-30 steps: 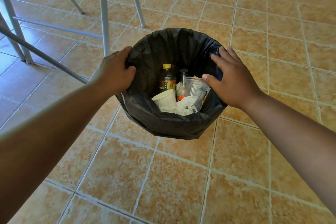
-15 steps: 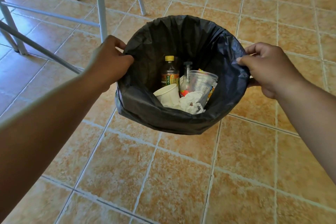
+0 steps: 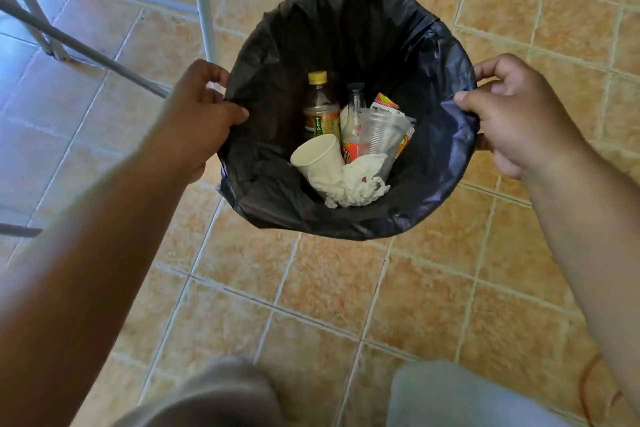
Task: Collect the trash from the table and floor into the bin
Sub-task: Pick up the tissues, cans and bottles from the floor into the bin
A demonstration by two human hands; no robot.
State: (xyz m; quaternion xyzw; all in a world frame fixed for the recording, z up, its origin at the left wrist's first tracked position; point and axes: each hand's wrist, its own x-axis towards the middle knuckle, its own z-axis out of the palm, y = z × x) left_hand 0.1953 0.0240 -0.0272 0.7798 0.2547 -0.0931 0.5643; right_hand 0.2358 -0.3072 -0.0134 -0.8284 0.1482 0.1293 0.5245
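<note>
A round bin lined with a black bag (image 3: 349, 38) sits on the tiled floor ahead of me. My left hand (image 3: 194, 114) grips the bag's left rim. My right hand (image 3: 516, 118) grips the right rim, thumb over the plastic. Inside lie a tea bottle with a yellow cap (image 3: 320, 107), a white paper cup (image 3: 317, 158), a clear plastic cup (image 3: 381, 133), crumpled white tissue (image 3: 360, 180), a second bottle (image 3: 355, 114) and a red snack wrapper (image 3: 386, 102).
Grey metal table legs (image 3: 202, 0) and crossbars stand close behind the bin at the upper left. Tan floor tiles (image 3: 329, 305) spread all around. My knees (image 3: 450, 395) show at the bottom edge.
My right hand went from resting flat on the rim to gripping it from outside. Both hands hold the rim now, and the bin appears closer and more directly below me.
</note>
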